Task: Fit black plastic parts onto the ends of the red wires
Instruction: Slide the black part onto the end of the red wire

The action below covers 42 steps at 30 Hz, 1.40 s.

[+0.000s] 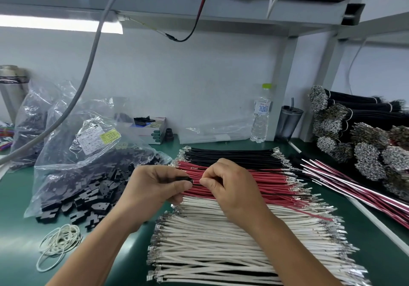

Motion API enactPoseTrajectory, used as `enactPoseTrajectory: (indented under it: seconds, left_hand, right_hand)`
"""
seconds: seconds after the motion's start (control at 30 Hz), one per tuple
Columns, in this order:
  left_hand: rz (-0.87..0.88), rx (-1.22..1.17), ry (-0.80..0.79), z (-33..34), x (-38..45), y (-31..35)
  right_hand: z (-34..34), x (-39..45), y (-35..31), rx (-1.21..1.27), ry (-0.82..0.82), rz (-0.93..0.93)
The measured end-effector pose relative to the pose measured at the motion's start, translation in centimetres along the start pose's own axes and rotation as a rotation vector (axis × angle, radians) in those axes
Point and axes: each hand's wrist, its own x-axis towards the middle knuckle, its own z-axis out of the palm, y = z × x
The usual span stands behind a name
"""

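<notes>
Toward the table's left edge, an open clear bag spills loose black plastic parts, a large supply not yet used. At the middle, my left hand pinches one black plastic part; my right hand pinches the end of a red wire, meeting that part. Whether it is seated I cannot tell. Beneath my hands lies the band of red wires, their metal ends bare toward the right edge, so I judge nearly all the fitting remains.
</notes>
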Motion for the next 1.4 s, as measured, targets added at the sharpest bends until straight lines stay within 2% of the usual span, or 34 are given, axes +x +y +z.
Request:
enactPoseTrajectory:
  seconds: [0.17,0.23,0.33,0.4,0.5,0.57,0.67,0.77,0.9,0.97,1.03,1.13,1.23,1.4]
  left_hand:
    - [0.019,-0.035,-0.022,0.1,-0.1,0.2]
    - [0.019,-0.005,-0.023,0.1,0.0,0.1]
    - [0.004,0.003,-0.020,0.0,0.1,-0.1]
    - [0.004,0.004,-0.007,0.0,0.2,-0.2]
    - [0.005,0.007,0.050,-0.2,0.4,-0.5]
    - [0.012,0.016,0.062,-0.2,0.4,-0.6]
    - [0.017,0.016,0.067,-0.1,0.4,-0.7]
    - [0.011,0.003,0.061,-0.1,0.5,-0.7]
    - [-0.011,-0.069,0.068,-0.3,0.5,-0.7]
    - [-0.018,-0.130,0.073,-0.3,0.4,-0.5]
    - [-0.031,-0.167,0.066,-0.4,0.5,-0.5]
    - [-0.047,-0.211,0.037,-0.5,0.5,-0.4]
    - [-0.051,-0.242,0.016,-0.6,0.3,-0.3]
    - [-0.065,-0.237,0.019,-0.8,0.6,-0.3]
  right_hand:
    - [-0.4,-0.2,-0.3,0.024,0.007,-0.037]
    - [-1.1,-0.3,-0.5,-0.146,0.015,-0.067]
    - [-1.7,-0.7,-1.4,-0.343,0.115,-0.189]
    - [-1.4,-1.5,-2.3,-0.332,0.023,-0.197]
    - [-0.3,-2.8,-2.9,-0.232,-0.286,-0.021]
    - [-0.1,-2.9,-2.8,-0.172,-0.333,0.054]
    - [-0.1,-2.6,-2.7,-0.169,-0.336,0.065]
    - [-0.5,-2.3,-2.6,-0.147,-0.281,0.067]
    - [-1.8,-1.7,-2.6,0.046,-0.215,0.118]
    - [-3.0,-1.2,-2.5,0.090,-0.130,0.105]
    - [-4.0,-0.5,-2.3,-0.027,-0.030,0.032]
    - [-3.8,-0.1,-1.8,-0.208,-0.016,-0.033]
    - [-2.4,-0.8,-1.0,-0.220,-0.010,-0.052]
    - [-1.4,-1.4,-0.2,-0.183,0.097,-0.094]
